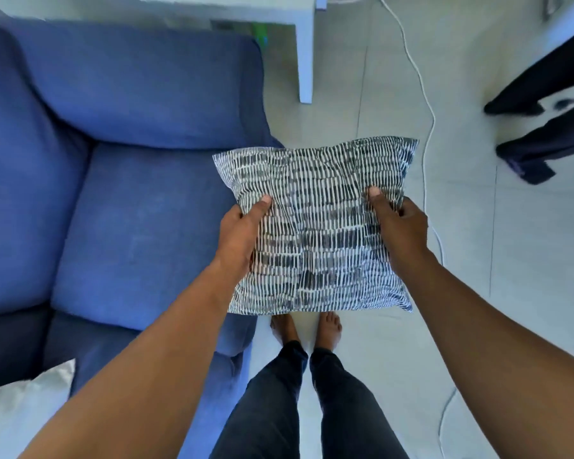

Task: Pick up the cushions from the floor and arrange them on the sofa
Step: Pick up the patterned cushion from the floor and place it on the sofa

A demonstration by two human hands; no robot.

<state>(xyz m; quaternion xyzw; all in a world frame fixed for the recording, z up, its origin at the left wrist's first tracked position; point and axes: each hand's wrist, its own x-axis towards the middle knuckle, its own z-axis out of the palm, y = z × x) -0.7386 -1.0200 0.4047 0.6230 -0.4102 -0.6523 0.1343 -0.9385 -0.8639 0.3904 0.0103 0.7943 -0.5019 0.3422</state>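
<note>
I hold a square cushion (pixel 315 226) with a dark grey and white dashed pattern flat in the air in front of me. My left hand (pixel 239 233) grips its left edge, thumb on top. My right hand (pixel 398 226) grips its right edge the same way. The cushion hangs over the floor, just past the front right corner of the blue sofa (pixel 130 210), whose seat and armrest fill the left of the view. A white cushion (pixel 24 409) lies at the bottom left against the sofa.
My bare feet (pixel 305 329) stand on pale floor tiles below the cushion. A white cable (pixel 428 104) runs along the floor to the right. A white table leg (pixel 305 54) stands behind the sofa's armrest. Another person's dark-trousered legs (pixel 544 127) are at the right edge.
</note>
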